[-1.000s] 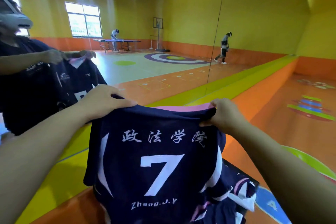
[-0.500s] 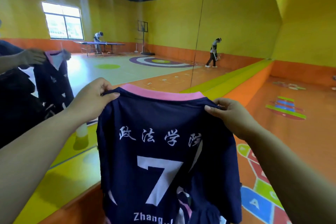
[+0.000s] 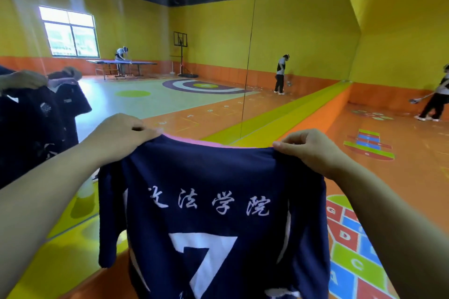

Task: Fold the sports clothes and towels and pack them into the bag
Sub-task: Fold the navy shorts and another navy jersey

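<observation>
A navy sports jersey (image 3: 213, 213) with a pink collar, white characters and a large white 7 hangs upright in front of me, its back facing me. My left hand (image 3: 119, 136) pinches its left shoulder and my right hand (image 3: 308, 150) pinches its right shoulder, holding it spread wide in the air. The hem runs out of the frame at the bottom. No bag or towel is in view.
A mirror wall (image 3: 218, 56) stands right ahead, with my reflection (image 3: 36, 114) holding the jersey at the left. A yellow-and-orange ledge (image 3: 279, 119) runs along its base. Orange floor with hopscotch markings (image 3: 352, 250) lies to the right, where a person with a mop (image 3: 435, 99) works.
Both hands have lifted the jersey higher and pulled its shoulders apart, so it hangs flat and spread. The view has tilted up, and the clothes seen below it earlier are out of sight.
</observation>
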### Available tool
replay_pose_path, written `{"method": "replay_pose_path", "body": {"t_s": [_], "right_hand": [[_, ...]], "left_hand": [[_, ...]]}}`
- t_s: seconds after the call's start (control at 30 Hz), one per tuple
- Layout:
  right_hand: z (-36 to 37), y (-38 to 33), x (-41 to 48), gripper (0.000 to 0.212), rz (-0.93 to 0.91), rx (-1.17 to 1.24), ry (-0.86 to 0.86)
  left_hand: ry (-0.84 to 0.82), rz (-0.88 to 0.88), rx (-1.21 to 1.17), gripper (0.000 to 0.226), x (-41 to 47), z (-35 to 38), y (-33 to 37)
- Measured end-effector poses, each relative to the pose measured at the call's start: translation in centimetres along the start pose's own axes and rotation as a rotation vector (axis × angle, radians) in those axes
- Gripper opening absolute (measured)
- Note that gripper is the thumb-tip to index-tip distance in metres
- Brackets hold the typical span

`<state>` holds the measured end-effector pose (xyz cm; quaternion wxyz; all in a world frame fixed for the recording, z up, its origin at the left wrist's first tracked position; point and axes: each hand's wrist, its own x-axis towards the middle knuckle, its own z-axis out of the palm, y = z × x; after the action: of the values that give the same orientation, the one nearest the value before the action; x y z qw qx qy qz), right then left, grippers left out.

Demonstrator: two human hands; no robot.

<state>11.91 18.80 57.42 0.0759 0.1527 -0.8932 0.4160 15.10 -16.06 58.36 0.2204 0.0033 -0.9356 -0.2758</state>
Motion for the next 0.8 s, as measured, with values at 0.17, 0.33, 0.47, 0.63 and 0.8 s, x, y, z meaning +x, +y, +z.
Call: {"method": "replay_pose_path", "body": {"t_s": [0.17, 0.33, 0.47, 0.63, 0.8], "right_hand": [[-1.3, 0.7, 1.4, 0.035, 0.056, -0.366, -0.08], [-2.7, 1.3, 2.9, 0.02, 0.014, -0.289, 0.083], [-3.2, 2.3, 3.7, 0.018, -0.007, 0.172, 0.267], [-3.1, 1.8, 4.0, 0.02, -0.1, 0.363, 0.3], [-4.4, 0.7, 3.4, 0.015, -0.156, 0.658, 0.24]], "left_hand": [[0.049, 0.06, -0.273, 0.005, 2.0, 0.7, 0.3], [0.13, 0.158, -0.386, 0.02, 3.7, 1.4, 2.0], [0.185, 0.184, -0.369, 0.022, 4.8, 2.0, 3.4], [0.291, 0.096, -0.296, 0.014, 5.7, 3.6, 4.4], [0.482, 0.152, -0.247, 0.013, 5.9, 5.0, 5.0]]}}
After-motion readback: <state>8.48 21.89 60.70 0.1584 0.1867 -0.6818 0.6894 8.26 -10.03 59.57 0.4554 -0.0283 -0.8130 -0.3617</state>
